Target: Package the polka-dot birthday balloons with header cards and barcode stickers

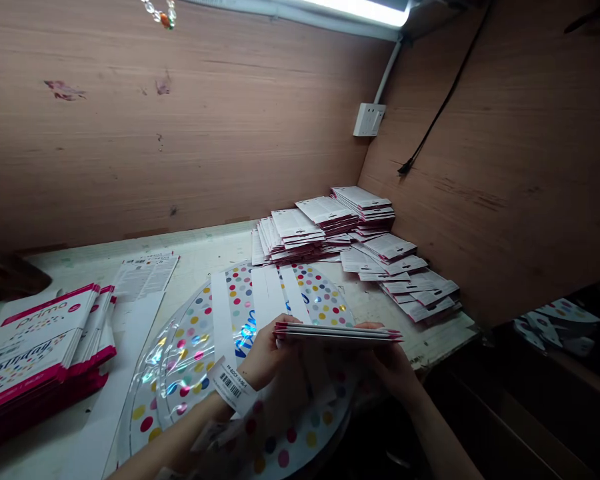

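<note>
Between my two hands is a small stack of flat printed packets, white with magenta edges, seen nearly edge-on. My left hand is closed on its left end, and my right hand is closed on its right end. A barcode label sticks to my left wrist. Below the packets lie round clear foil balloons with coloured dots, blue lettering and white paper strips across them. The fingers under the packets are partly hidden.
Piles of white packets stand at the back, with more fanned packets along the right edge. At the left is a stack of magenta-edged packets beside white sheets. A wooden panel bounds the right; a cable hangs there.
</note>
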A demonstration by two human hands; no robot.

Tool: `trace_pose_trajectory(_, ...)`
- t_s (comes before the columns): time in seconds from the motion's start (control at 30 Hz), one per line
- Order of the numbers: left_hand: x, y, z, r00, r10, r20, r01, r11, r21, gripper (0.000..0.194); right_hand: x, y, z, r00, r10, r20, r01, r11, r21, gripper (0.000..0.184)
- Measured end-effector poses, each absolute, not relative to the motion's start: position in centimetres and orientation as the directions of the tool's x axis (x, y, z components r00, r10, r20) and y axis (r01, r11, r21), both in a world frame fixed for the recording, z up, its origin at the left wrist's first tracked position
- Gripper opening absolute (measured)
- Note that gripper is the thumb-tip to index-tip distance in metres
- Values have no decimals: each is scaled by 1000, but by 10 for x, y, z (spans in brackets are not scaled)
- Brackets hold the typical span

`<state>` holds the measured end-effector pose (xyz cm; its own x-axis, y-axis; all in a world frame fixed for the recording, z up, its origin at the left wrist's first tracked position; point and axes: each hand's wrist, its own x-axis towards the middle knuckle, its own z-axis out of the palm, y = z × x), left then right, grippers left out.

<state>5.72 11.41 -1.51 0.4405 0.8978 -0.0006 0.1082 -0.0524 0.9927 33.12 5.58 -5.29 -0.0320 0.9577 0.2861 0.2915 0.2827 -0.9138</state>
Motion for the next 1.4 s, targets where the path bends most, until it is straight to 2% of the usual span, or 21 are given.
trace_pose_trajectory(0.1,58,118,-14,442,897,-23,158,-53,986,13,362,84,-34,4,891,453,593,363,-719,55)
trace_pose_trajectory(0.17,57,120,-12,453,891,-30,160,-49,986,12,393,117,-20,97,829,551,804,261,-534,45)
trace_pose_trajectory(0.2,57,120,-12,458,888,-32,158,-46,986,13,411,137,-14,117,818,563,848,213,-486,41)
trace_pose_trajectory(0.27,56,120,-11,463,886,-34,155,-43,987,15,443,177,-6,109,826,553,903,150,-403,37)
trace_pose_trajectory(0.43,57,119,-9,464,885,-44,157,-33,987,14,488,246,-12,19,890,455,974,86,-208,44)
trace_pose_trajectory(0.63,56,118,-7,474,878,-69,144,-1,990,12,510,238,-25,-122,904,410,990,140,-14,39)
trace_pose_trajectory(0.8,56,118,-8,484,872,-73,134,9,991,14,513,228,-23,-173,880,443,984,137,111,37)
trace_pose_trajectory(1.03,57,117,-8,488,870,-73,86,35,996,21,496,254,-5,-345,855,388,933,266,244,26)
trace_pose_trajectory(1.27,57,113,-3,478,873,-91,104,46,994,16,486,251,-1,-374,800,469,922,268,279,27)
trace_pose_trajectory(1.4,59,114,-3,464,882,-78,116,27,993,15,477,214,21,-379,748,545,924,270,272,29)
